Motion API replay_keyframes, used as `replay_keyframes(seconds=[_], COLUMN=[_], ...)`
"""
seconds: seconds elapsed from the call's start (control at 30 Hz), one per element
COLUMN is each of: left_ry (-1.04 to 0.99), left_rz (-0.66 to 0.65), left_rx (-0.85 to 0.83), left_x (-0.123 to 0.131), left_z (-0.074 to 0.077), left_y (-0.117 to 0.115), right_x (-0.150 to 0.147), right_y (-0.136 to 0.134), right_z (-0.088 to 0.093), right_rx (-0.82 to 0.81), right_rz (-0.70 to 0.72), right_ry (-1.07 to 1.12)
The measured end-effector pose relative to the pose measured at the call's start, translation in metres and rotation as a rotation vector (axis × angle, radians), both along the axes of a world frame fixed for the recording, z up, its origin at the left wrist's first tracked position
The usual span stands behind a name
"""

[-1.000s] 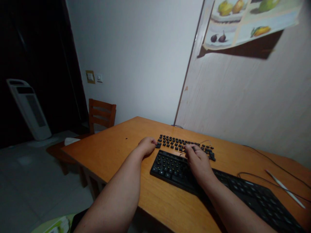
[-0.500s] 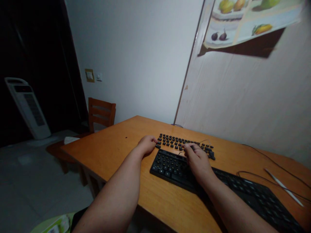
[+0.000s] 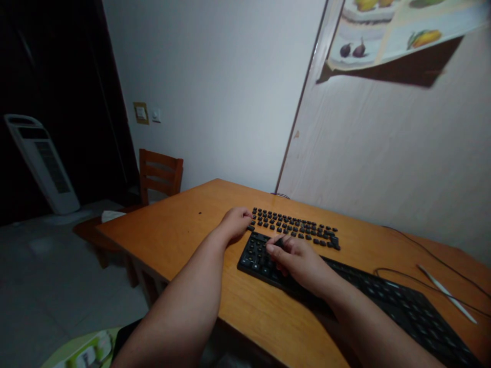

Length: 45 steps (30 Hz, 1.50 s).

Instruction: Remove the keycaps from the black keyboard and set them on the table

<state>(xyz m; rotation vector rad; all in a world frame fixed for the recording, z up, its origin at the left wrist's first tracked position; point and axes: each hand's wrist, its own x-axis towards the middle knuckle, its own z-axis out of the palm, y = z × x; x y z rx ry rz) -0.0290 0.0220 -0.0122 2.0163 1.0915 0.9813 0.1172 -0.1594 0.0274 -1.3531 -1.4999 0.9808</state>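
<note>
A black keyboard [image 3: 387, 301] lies slantwise on the wooden table, several of its key positions at the left end bare of caps. Behind it, loose black keycaps [image 3: 295, 222] are laid out in rows. My right hand [image 3: 297, 258] is over the keyboard's left part, thumb and fingers pinching a small black keycap [image 3: 280, 243]. Its palm and wrist hide the keyboard's middle. My left hand [image 3: 237, 223] rests on the table at the left end of the keycap rows, fingers curled and touching the end caps; what they hold, if anything, is hidden.
A white pen-like stick [image 3: 447, 294] and a dark cable [image 3: 399, 273] lie to the right on the table [image 3: 172, 235]. A tiny dark piece [image 3: 200, 212] sits on the left side. A wooden chair [image 3: 161, 174] stands beyond the left edge, and the wall [image 3: 215, 102] borders the back.
My right hand has moved left and toward me, from the keycap rows to above the keyboard, with the keycap in its fingers. My left hand has barely shifted.
</note>
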Motion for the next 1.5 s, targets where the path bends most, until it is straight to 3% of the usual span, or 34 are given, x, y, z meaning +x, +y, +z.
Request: replay_keyframes(seconds=[0.47,0.77,1.13,1.33,1.5], left_ry=[0.000,-0.013,-0.182,-0.131,-0.074], left_rz=[-0.036,-0.078,-0.357,-0.398,-0.401], left_rx=[0.009,-0.001,-0.244,-0.281,-0.280], left_x=[0.004,0.005,0.011,0.010,0.009], left_z=[-0.004,0.004,0.017,0.022,0.024], left_y=[-0.001,-0.012,-0.038,-0.043,-0.044], right_x=[0.003,-0.010,0.000,-0.002,0.006], right_y=[-0.001,-0.004,0.014,0.013,0.014], right_z=[-0.001,-0.003,-0.029,-0.025,-0.024], right_rx=[0.059,0.156,0.117,0.072,-0.006], right_rz=[0.009,0.002,-0.124,-0.135,-0.230], right_ry=[-0.263,-0.406,-0.127,0.019,0.140])
